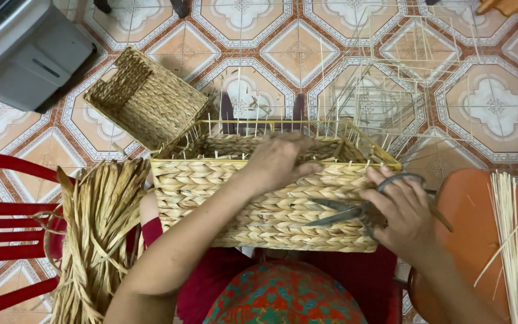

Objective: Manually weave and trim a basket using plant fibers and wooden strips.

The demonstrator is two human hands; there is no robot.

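Two hands are on one half-woven basket (259, 210), which sits on your lap right in front of you, its braided front wall facing you and thin upright stakes sticking out of its rim. Your left hand (280, 161) reaches in from seven o'clock and lies over the top edge of the front wall near its middle, fingers curled down over the rim and gripping it. Your right hand (406, 213) comes in from five o'clock and rests against the basket's right front corner, at about three o'clock from the left hand. That hand is closed around a pair of scissors (355, 210): your fingers go through the loop handles, and the blades lie nearly together, pointing toward nine o'clock across the woven wall, touching or just off it.

A bundle of dried flat fibre strips (97, 234) hangs over a red chair (7, 210) at nine o'clock from the basket, just beside its left end. A smaller finished woven basket (145, 99) lies tilted on the tiled floor (298, 54) at eleven o'clock, touching the big basket's back left corner. A sheaf of thin pale sticks (506, 240) rests on an orange stool (469, 204) at three o'clock, near your right hand. A grey box-like appliance (25, 54) stands well apart at ten o'clock.
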